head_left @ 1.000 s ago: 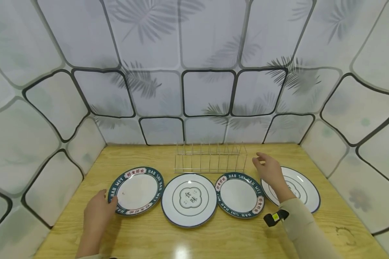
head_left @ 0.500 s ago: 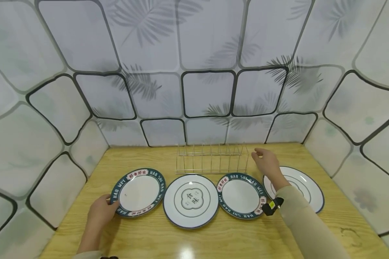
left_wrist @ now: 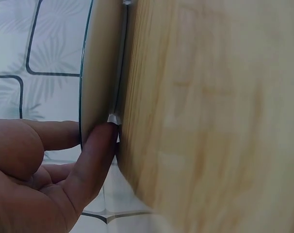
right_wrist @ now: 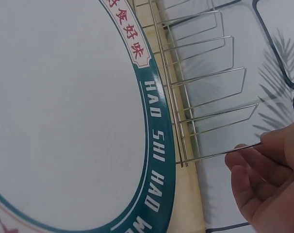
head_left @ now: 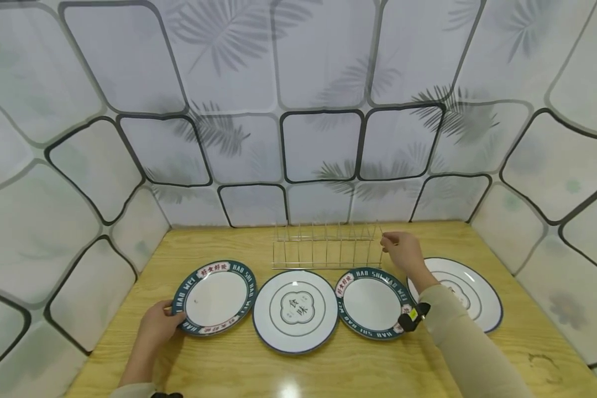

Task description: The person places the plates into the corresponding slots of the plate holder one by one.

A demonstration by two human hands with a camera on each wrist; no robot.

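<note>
Rack (head_left: 326,249): left of your right hand (head_left: 403,252), end wire pinched.
Plate (head_left: 216,298): right of your left hand (head_left: 159,323), rim pinched.

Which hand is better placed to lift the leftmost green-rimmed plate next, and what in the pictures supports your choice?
Probably the left hand: it pinches the leftmost green-rimmed plate by its rim. The right hand is farther away, pinching the right end of the wire rack.

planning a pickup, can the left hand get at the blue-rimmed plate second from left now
Probably not directly: the left hand pinches the leftmost green-rimmed plate, which lies between it and the blue-rimmed plate.
</note>
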